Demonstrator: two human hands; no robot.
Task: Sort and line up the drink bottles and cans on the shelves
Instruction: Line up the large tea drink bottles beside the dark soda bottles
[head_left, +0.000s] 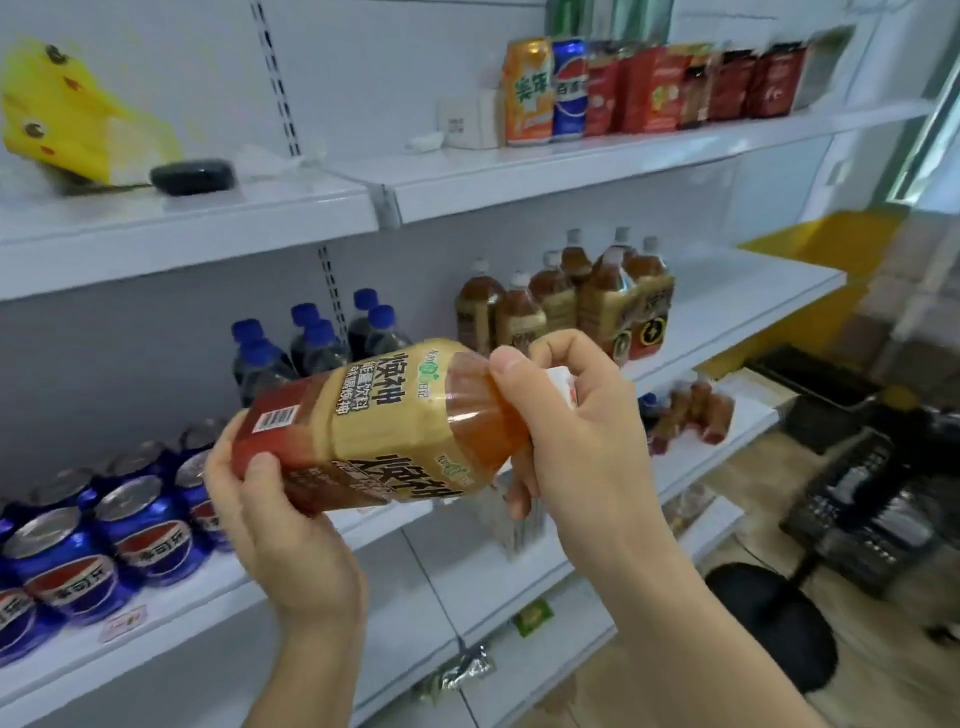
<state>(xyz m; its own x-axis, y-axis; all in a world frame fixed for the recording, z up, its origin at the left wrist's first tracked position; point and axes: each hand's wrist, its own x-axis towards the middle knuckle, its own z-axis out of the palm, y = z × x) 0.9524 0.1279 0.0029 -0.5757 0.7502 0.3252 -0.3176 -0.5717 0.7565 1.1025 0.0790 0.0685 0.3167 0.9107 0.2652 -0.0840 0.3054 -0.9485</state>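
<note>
An amber drink bottle with a gold label (384, 421) lies nearly sideways in front of the shelves, its white cap pointing right. My left hand (270, 514) grips its base from below. My right hand (571, 415) is curled round its neck and cap. Behind it on the middle shelf (753, 306) stand several matching amber bottles (566, 306) and several dark bottles with blue caps (317, 343). Blue cola cans (104, 525) line the left of the lower shelf.
The top shelf (597, 161) carries an orange can (527, 91), a blue can (569, 88) and several red packs (691, 85). A yellow bag (72, 124) and a dark oval object (192, 176) lie at top left. A black chair (857, 499) stands on the floor at right.
</note>
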